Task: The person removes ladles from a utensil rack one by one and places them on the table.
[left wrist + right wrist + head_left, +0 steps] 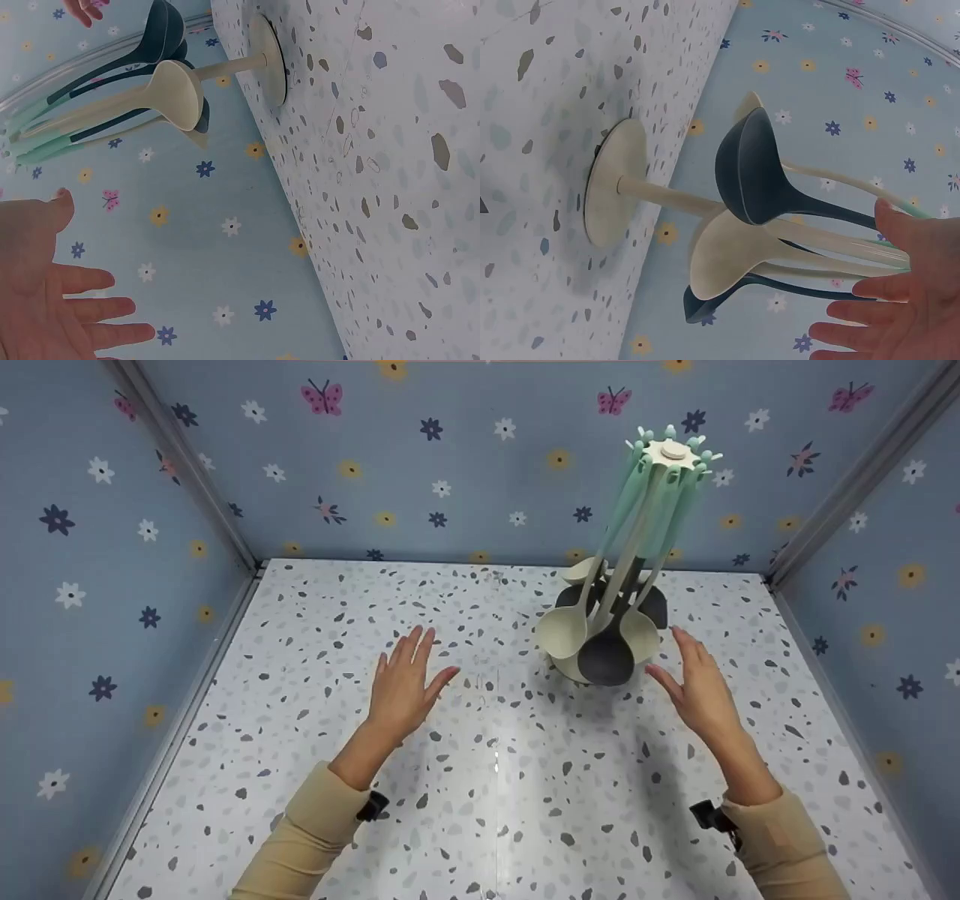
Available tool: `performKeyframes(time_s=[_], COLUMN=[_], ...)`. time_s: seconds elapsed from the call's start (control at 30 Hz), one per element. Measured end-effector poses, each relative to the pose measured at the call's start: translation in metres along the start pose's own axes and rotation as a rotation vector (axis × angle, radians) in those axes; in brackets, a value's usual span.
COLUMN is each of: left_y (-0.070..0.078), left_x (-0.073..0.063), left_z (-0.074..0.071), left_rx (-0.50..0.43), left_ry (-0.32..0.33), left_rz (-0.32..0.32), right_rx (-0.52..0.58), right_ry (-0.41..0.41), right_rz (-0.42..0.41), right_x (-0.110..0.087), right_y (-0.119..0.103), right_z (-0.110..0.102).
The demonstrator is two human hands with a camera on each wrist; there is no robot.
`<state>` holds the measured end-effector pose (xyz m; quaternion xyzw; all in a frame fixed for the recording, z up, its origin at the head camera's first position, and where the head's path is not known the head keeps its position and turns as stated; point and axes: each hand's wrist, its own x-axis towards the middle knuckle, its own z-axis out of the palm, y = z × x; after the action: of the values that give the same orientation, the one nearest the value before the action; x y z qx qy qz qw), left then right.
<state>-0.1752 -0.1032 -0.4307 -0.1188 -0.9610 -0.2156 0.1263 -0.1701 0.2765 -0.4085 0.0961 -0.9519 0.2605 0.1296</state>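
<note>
A utensil stand [673,453] with a round cream base [615,199] stands right of centre at the back. Several ladles and other kitchen utensils with mint-green handles hang round its pole. A black ladle [606,658] faces the front, a cream ladle [561,631] to its left. My right hand [701,690] hovers just right of the utensils, fingers extended and thumb spread, holding nothing. Left of the stand, at a wider distance, my left hand [401,686] is held with straight fingers and nothing in it. Both palms face inward.
The speckled white tabletop [480,810] reaches back to a blue flowered panel [480,457] close behind the stand. Similar panels rise along the left and right sides, with grey metal rails [187,675] at the edges. Dark wrist cameras [373,805] sit at both sleeves.
</note>
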Motion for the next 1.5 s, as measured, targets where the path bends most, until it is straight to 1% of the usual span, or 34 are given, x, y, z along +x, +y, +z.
performKeyframes(time_s=[0.13, 0.27, 0.4, 0.5, 0.67, 0.8, 0.93, 1.03, 1.13, 1.23, 1.37, 1.43, 1.5], left_y=[0.004, 0.009, 0.016, 0.021, 0.029, 0.036, 0.045, 0.052, 0.059, 0.067, 0.076, 0.081, 0.086], left_x=[0.006, 0.013, 0.021, 0.028, 0.040, 0.053, 0.066, 0.077, 0.087, 0.098, 0.112, 0.119, 0.125], left_z=[-0.008, -0.016, -0.025, -0.032, -0.041, -0.048, -0.056, -0.061, -0.067, -0.073, -0.081, -0.085, -0.087], left_rx=[-0.026, -0.049, -0.083, -0.115, -0.179, -0.241, -0.269, -0.275, -0.292, -0.312, -0.332, -0.332, -0.330], left_ry=[0.085, 0.157, 0.193, 0.204, 0.195, 0.182, 0.181, 0.165, 0.143, 0.125, 0.086, 0.067, 0.063], left_rz=[0.049, 0.104, 0.130, 0.135, 0.142, 0.155, 0.165, 0.165, 0.170, 0.164, 0.134, 0.122, 0.117], right_rx=[0.022, 0.038, 0.056, 0.076, 0.112, 0.111, 0.107, 0.114, 0.145, 0.183, 0.229, 0.254, 0.272], right_ry=[0.040, 0.106, 0.171, 0.198, 0.206, 0.230, 0.273, 0.292, 0.303, 0.314, 0.315, 0.309, 0.304], right_rz=[-0.005, -0.028, -0.044, -0.039, 0.004, 0.024, 0.028, 0.042, 0.046, 0.043, 0.051, 0.059, 0.072], right_x=[0.004, 0.009, 0.018, 0.025, 0.035, 0.044, 0.056, 0.065, 0.072, 0.080, 0.088, 0.093, 0.097], right_y=[-0.006, -0.012, -0.019, -0.025, -0.034, -0.038, -0.040, -0.042, -0.043, -0.043, -0.044, -0.044, -0.045], right_z=[-0.010, -0.020, -0.033, -0.043, -0.059, -0.069, -0.080, -0.088, -0.096, -0.103, -0.111, -0.114, -0.116])
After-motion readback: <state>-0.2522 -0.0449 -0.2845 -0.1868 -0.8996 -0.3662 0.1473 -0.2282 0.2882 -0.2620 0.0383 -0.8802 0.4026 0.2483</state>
